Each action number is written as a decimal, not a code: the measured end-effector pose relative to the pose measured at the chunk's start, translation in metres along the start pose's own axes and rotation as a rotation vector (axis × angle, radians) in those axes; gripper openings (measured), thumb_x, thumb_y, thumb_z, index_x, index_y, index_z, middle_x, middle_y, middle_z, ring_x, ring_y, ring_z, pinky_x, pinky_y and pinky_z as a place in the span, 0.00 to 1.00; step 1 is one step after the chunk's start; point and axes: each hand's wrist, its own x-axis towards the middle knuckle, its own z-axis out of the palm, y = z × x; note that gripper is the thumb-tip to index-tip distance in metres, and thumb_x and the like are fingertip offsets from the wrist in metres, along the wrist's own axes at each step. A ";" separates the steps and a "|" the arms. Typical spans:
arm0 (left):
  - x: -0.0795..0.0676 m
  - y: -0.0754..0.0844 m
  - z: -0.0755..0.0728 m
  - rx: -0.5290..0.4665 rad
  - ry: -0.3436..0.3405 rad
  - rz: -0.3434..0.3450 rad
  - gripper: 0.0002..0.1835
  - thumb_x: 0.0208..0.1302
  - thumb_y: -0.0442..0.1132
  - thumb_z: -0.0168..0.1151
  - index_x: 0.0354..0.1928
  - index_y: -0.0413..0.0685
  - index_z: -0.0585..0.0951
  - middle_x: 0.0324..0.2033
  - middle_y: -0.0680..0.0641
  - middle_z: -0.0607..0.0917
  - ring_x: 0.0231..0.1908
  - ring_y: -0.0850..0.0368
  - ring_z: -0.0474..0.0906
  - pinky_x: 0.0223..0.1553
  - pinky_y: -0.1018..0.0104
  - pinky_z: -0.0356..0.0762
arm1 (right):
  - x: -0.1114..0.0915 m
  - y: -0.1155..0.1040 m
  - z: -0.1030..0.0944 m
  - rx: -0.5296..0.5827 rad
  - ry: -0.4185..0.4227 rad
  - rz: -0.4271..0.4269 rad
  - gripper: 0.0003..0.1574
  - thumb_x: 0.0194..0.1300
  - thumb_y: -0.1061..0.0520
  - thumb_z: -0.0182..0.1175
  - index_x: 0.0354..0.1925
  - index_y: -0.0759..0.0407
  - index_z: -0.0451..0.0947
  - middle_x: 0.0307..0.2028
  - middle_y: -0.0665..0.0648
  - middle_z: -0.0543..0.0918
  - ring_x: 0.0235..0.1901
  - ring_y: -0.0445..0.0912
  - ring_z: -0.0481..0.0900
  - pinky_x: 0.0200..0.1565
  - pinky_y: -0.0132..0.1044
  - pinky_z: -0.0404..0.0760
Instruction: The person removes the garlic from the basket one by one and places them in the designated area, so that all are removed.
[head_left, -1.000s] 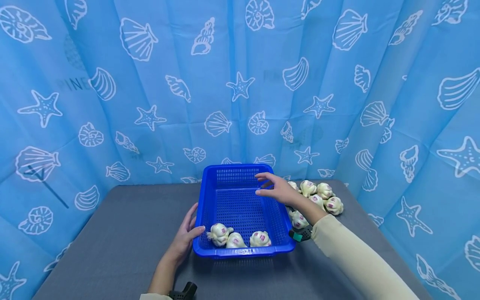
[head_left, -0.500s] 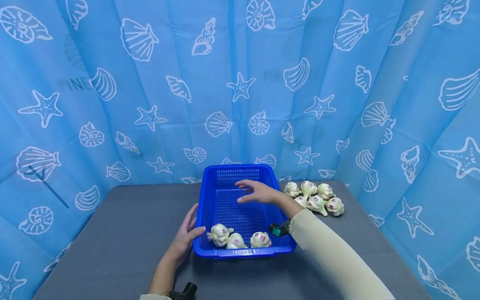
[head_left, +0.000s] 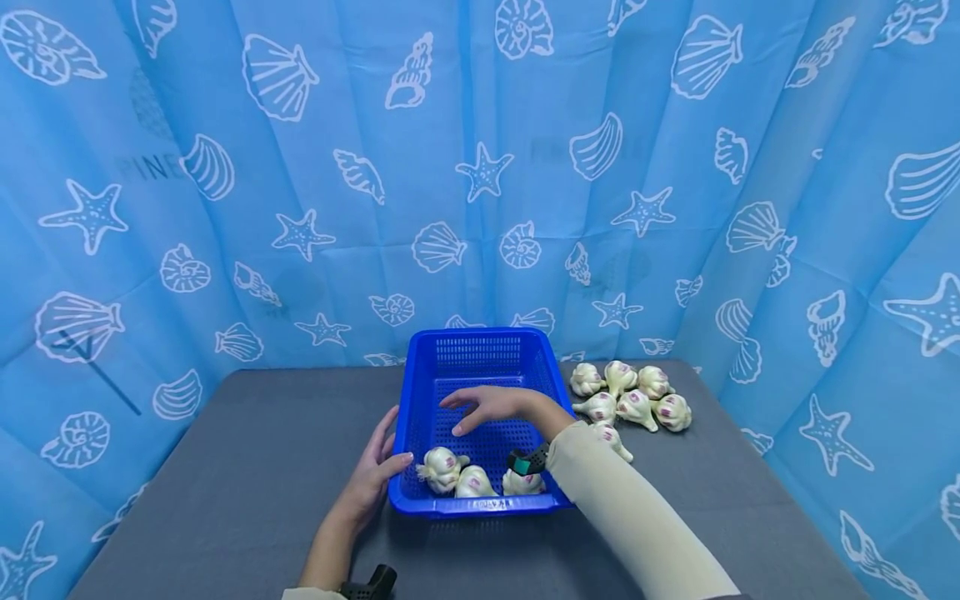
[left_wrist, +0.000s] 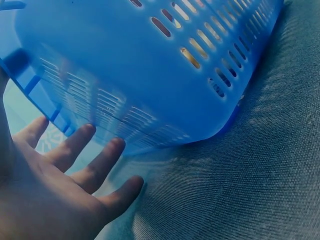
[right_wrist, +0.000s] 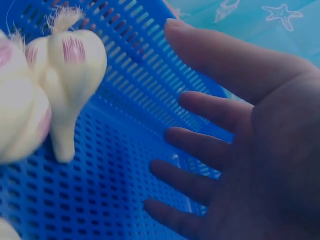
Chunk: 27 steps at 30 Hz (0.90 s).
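A blue plastic basket [head_left: 423, 392] with slotted walls stands on the table. Three garlic bulbs [head_left: 442, 469] lie along its near end; one is partly covered by the right wrist strap. My left hand [head_left: 371, 475] holds the basket's left side, thumb over the rim and spread fingers along the outer wall [left_wrist: 115, 60]. Inside the basket my right hand [head_left: 491, 406] hovers with loosely bent fingers and nothing between them. The right wrist view shows that hand's spread fingers beside the garlic, apart from the nearest bulb [right_wrist: 75, 65].
Several more garlic bulbs [head_left: 636, 408] lie in a group on the grey table [head_left: 300, 450], right of the basket. One of them is partly hidden by the right sleeve [head_left: 622, 492]. A blue shell-patterned curtain [head_left: 480, 250] hangs behind and on both sides.
My right hand has moved left and toward me, from the basket's right rim to over its middle. The garlic group on the right shows more fully. The left hand stays put.
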 end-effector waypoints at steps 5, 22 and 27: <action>-0.001 0.000 0.001 0.008 -0.003 -0.015 0.41 0.68 0.42 0.57 0.76 0.62 0.47 0.71 0.38 0.60 0.67 0.35 0.61 0.62 0.37 0.60 | 0.005 0.000 0.007 0.024 -0.065 0.009 0.42 0.65 0.47 0.62 0.72 0.56 0.61 0.70 0.61 0.64 0.69 0.60 0.60 0.64 0.58 0.62; -0.001 0.000 -0.001 0.013 0.010 -0.022 0.41 0.68 0.43 0.57 0.76 0.64 0.47 0.72 0.39 0.59 0.68 0.36 0.59 0.62 0.35 0.58 | 0.017 0.001 0.024 -0.035 -0.152 0.067 0.32 0.61 0.46 0.67 0.62 0.49 0.74 0.52 0.45 0.80 0.55 0.43 0.75 0.60 0.50 0.71; 0.000 0.001 0.000 0.015 0.015 -0.025 0.41 0.67 0.43 0.57 0.76 0.64 0.48 0.72 0.38 0.58 0.68 0.35 0.58 0.62 0.34 0.59 | 0.017 0.000 0.025 -0.038 -0.162 0.078 0.29 0.60 0.48 0.68 0.60 0.46 0.76 0.51 0.45 0.80 0.53 0.44 0.75 0.59 0.52 0.72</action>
